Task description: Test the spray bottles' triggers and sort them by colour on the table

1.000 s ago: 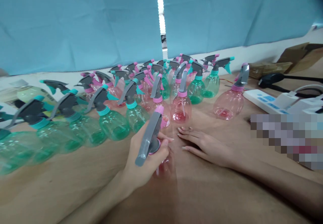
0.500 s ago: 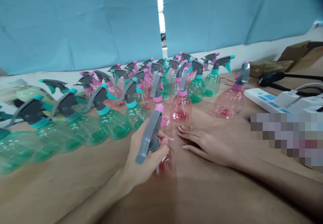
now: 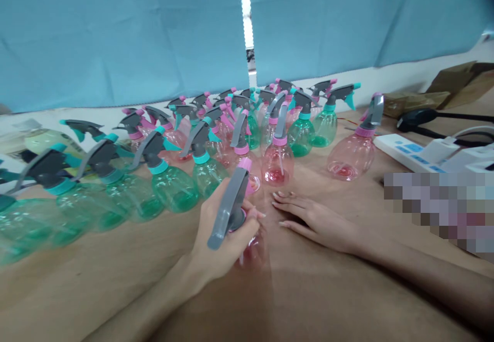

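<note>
My left hand [image 3: 224, 229] is wrapped round the neck of a pink spray bottle [image 3: 252, 252] with a grey trigger head and pink nozzle. The bottle stands upright on the brown table [image 3: 316, 295]; my fingers cover its collar. My right hand [image 3: 314, 221] lies flat on the table just right of it, fingers stretched out, holding nothing. Beyond my hands stand a clear pink spray bottle [image 3: 278, 164] and a green spray bottle [image 3: 210, 175]. Another pink spray bottle [image 3: 352, 157] stands apart on the right.
Several green spray bottles [image 3: 173, 187] form a row on the left, with more pink and green ones behind. A white power strip [image 3: 405, 151] with plugs lies at right, near a cardboard box [image 3: 459, 90]. Blue cloth [image 3: 116, 38] hangs at the back.
</note>
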Tool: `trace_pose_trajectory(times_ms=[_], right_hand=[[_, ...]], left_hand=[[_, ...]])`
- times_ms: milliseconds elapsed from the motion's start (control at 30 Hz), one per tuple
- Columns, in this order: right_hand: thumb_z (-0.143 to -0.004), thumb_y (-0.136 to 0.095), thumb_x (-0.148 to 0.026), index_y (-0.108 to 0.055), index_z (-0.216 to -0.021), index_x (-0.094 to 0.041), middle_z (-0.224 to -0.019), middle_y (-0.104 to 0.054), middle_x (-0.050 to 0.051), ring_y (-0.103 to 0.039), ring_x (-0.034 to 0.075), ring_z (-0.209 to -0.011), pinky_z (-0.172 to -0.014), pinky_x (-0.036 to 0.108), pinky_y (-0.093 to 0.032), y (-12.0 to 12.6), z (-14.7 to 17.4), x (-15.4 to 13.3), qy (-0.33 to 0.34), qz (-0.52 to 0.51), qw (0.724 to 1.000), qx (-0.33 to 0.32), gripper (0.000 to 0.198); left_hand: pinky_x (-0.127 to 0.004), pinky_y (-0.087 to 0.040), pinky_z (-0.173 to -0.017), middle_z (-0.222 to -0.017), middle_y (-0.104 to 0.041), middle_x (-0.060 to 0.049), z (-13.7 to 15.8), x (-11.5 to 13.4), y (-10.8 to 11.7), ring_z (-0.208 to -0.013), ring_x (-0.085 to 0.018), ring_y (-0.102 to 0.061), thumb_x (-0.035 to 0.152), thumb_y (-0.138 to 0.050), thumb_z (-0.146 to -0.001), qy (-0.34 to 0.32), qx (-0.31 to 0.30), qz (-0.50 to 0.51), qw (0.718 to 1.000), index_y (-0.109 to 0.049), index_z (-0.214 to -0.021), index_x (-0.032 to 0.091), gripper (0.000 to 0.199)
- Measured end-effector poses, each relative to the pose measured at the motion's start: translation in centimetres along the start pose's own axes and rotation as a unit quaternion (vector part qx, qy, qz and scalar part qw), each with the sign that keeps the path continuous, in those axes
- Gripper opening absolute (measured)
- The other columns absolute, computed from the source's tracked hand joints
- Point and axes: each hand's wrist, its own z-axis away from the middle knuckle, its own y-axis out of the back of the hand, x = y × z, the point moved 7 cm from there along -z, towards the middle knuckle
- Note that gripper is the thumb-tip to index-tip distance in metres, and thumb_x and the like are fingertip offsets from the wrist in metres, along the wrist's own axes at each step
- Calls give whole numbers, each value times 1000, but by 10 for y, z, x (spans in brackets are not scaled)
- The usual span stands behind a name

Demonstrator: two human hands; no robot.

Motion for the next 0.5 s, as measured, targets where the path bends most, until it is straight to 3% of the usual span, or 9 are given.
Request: trace_pose_trajectory(times_ms=[500], right_hand=[[-95,-47,-43,-48,-138,-20,-141,-51,10,-46,26,-131,-109,48,-37,0,2,2,6,-27,999,31,50]], left_hand=[[-32,-57,-62,-68,-69,2,3,5,2,-63,-21,-69,26,-55,-73,-31,-11,1,999,-57,-84,26,11]])
